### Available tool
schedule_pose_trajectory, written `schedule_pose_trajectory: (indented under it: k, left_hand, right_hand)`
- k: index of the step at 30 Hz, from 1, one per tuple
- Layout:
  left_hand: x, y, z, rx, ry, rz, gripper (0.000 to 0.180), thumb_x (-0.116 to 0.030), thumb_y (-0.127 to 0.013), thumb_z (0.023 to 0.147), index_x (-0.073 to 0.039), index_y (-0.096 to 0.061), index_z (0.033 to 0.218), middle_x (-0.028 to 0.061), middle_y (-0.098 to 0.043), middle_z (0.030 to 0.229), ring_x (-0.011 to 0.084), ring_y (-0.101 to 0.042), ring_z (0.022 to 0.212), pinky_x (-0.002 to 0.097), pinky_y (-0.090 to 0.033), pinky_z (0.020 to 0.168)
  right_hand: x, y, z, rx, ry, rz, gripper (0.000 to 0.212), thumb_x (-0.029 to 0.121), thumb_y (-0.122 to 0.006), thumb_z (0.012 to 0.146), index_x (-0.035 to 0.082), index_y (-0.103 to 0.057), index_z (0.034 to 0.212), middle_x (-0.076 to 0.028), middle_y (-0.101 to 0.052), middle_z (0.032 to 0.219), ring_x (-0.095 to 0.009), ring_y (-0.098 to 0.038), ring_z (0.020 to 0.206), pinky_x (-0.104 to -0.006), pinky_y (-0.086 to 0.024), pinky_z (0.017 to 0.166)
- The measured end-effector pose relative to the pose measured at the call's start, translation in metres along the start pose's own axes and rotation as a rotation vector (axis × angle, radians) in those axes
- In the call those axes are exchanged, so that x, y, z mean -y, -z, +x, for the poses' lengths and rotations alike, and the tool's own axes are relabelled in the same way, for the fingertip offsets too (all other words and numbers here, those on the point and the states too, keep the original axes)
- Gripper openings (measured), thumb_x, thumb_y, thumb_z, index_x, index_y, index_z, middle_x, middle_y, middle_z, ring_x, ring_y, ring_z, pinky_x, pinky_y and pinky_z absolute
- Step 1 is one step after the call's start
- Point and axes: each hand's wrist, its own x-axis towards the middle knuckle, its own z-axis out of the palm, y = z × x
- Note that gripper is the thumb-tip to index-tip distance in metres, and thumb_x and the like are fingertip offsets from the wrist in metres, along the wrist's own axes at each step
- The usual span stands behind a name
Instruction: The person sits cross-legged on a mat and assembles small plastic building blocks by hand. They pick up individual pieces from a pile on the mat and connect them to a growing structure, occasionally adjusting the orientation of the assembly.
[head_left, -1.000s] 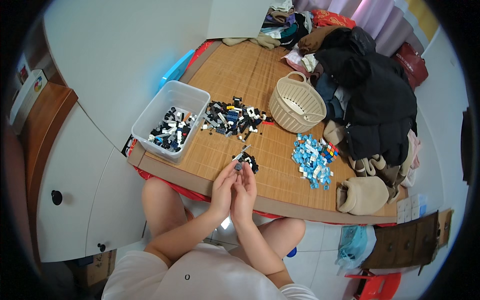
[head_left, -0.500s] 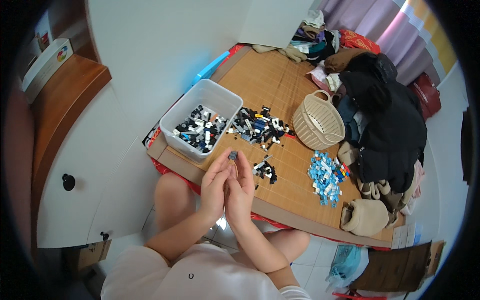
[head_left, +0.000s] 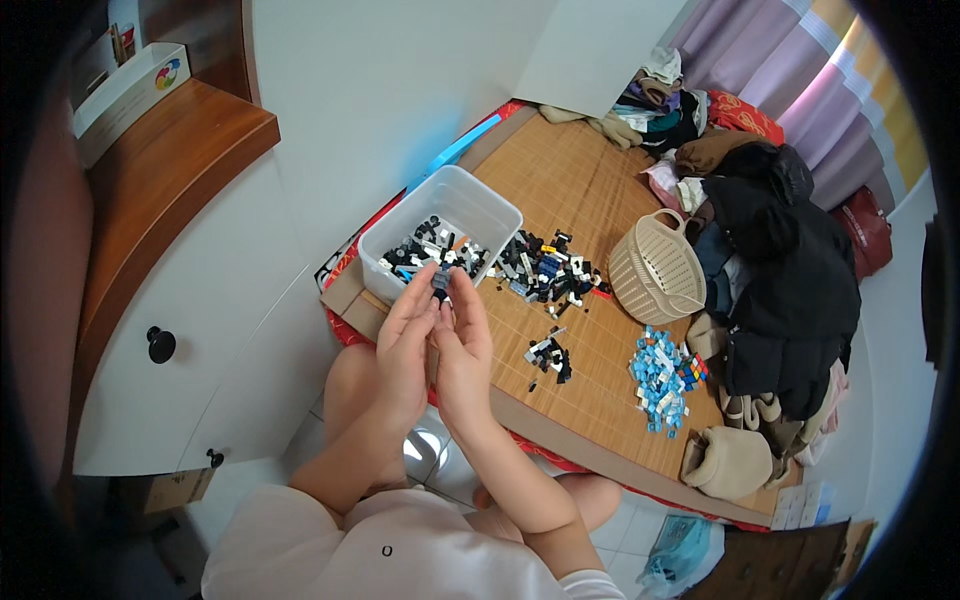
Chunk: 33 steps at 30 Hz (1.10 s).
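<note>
My left hand [head_left: 403, 345] and my right hand [head_left: 463, 362] meet in front of me, fingers closed from both sides on a small grey building brick piece [head_left: 441, 281]. Its lower part is partly hidden by my fingertips. Just behind my hands stands a clear plastic tub [head_left: 487, 200] holding black, white and grey bricks. Right of the tub lies a pile of mixed dark bricks [head_left: 548, 268] on the mat. A smaller heap of black and white bricks [head_left: 550, 358] lies nearer to me, right of my right hand.
On the bamboo mat [head_left: 590, 390] stand a beige basket [head_left: 650, 270] and a pile of light blue bricks [head_left: 660, 380] beside a colourful puzzle cube [head_left: 693, 372]. Clothes, among them a black jacket [head_left: 790, 290], cover the right side. A white cabinet [head_left: 230, 300] rises at the left.
My hands have shifted up and slightly left with the grey brick piece, now overlapping the tub's near edge. The view has turned a little, moving the surroundings mostly right and down.
</note>
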Motion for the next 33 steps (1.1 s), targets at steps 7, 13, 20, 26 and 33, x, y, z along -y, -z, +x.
schedule_pose_trajectory:
  k: [7,13,20,26,33]
  left_hand:
    - [0.007,0.004,-0.002,-0.033,-0.106,0.117,0.052,-0.007,-0.037,0.086,0.005,-0.024,0.135,0.0164,-0.020,0.142,0.0220,-0.014,0.134,0.0325,-0.011,0.109]
    - [0.012,-0.012,-0.016,0.018,-0.070,0.174,0.048,-0.001,-0.032,0.086,0.003,-0.030,0.133,0.0118,-0.030,0.140,0.0176,-0.024,0.131,0.0322,-0.016,0.108]
    - [0.063,-0.019,-0.026,0.170,0.168,0.156,0.046,-0.001,-0.035,0.087,0.002,-0.032,0.132,0.0129,-0.032,0.139,0.0201,-0.026,0.131,0.0314,-0.019,0.107]
    - [0.110,-0.020,-0.028,0.190,0.385,0.166,0.048,0.000,-0.035,0.085,0.003,-0.032,0.133,0.0148,-0.030,0.140,0.0210,-0.024,0.132,0.0303,-0.019,0.106]
    - [0.146,-0.010,-0.012,0.242,0.463,0.264,0.049,-0.003,-0.038,0.085,0.003,-0.030,0.133,0.0157,-0.029,0.140,0.0212,-0.023,0.132,0.0316,-0.018,0.107]
  right_hand:
    - [-0.001,0.009,-0.003,-0.005,-0.008,-0.021,0.057,-0.011,-0.033,0.079,-0.002,-0.024,0.135,-0.013,-0.022,0.142,-0.021,-0.018,0.133,-0.0337,-0.014,0.109]
    - [0.004,0.036,-0.017,-0.093,-0.011,-0.034,0.054,-0.009,-0.033,0.081,-0.001,-0.027,0.134,-0.012,-0.025,0.141,-0.021,-0.020,0.133,-0.0339,-0.016,0.109]
    - [-0.017,0.101,-0.037,-0.340,-0.023,-0.007,0.052,-0.006,-0.036,0.082,0.001,-0.030,0.133,-0.012,-0.029,0.139,-0.021,-0.023,0.132,-0.0334,-0.016,0.108]
    - [-0.024,0.156,-0.061,-0.529,-0.013,-0.004,0.052,-0.007,-0.036,0.082,0.000,-0.030,0.133,-0.013,-0.030,0.139,-0.022,-0.024,0.131,-0.0341,-0.018,0.107]
    - [-0.022,0.186,-0.070,-0.668,-0.063,-0.119,0.054,-0.006,-0.037,0.081,-0.002,-0.027,0.134,-0.017,-0.027,0.140,-0.024,-0.023,0.132,-0.0329,-0.017,0.107]
